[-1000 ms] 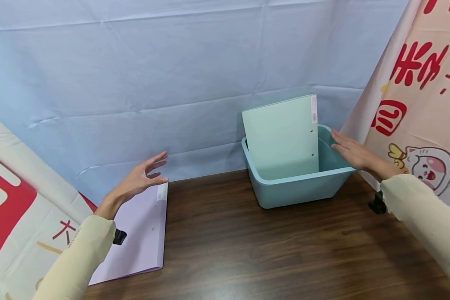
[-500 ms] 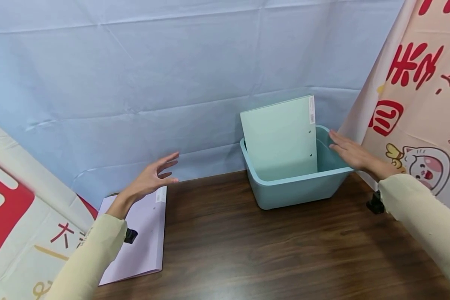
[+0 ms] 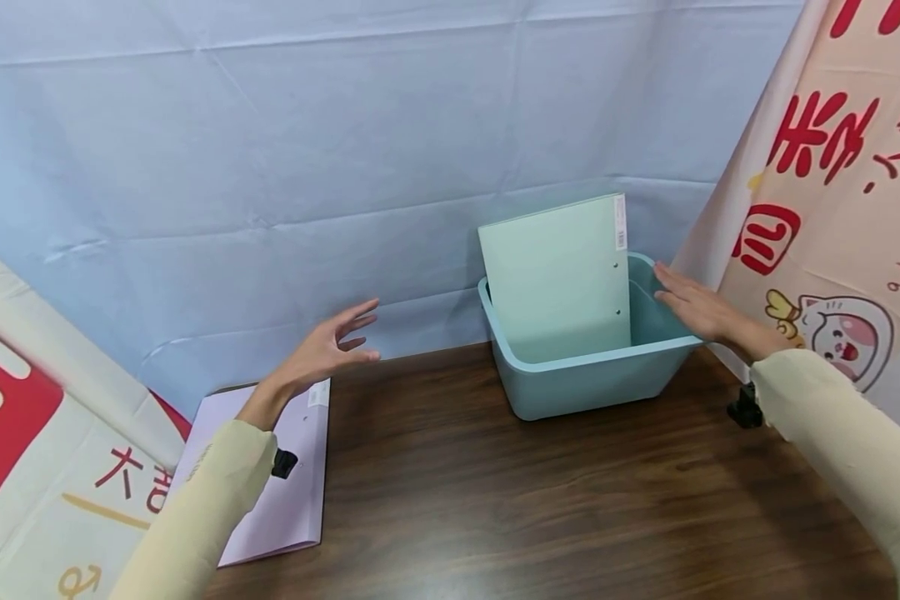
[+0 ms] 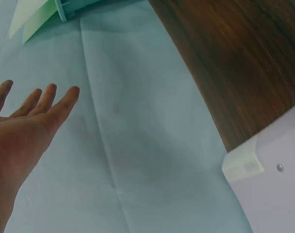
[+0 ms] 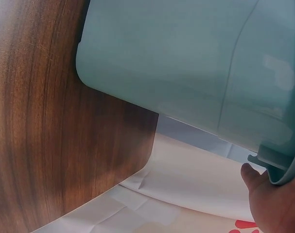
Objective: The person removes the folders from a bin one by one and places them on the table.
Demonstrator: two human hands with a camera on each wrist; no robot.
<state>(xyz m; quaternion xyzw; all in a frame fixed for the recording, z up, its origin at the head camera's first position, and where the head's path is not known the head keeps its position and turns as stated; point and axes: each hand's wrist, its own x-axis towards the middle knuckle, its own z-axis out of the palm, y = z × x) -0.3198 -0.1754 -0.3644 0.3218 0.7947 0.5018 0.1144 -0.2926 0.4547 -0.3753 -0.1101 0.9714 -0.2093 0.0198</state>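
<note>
Head view: the bin (image 3: 600, 390) stands on the table (image 3: 457, 517), and a green folder (image 3: 558, 292) leans upright inside it, rising above the rim on the bin's left side. At the bin's right edge rests the right hand (image 3: 701, 312), its fingers fairly straight over the rim; the right wrist view shows the thumb (image 5: 251, 177) outside, beneath that rim. Well left of the bin hangs the left hand (image 3: 322, 354), fingers apart, thumb held wide from them, holding nothing. Below that hand, also well left of the bin, a purple folder (image 3: 292, 508) lies flat on the table, partly covered by the left sleeve (image 3: 202, 508). Behind the bin hangs a creased blue cloth (image 3: 307, 167); to the bin's right, a printed cloth (image 3: 817, 250) carries red characters and a cartoon face.
</note>
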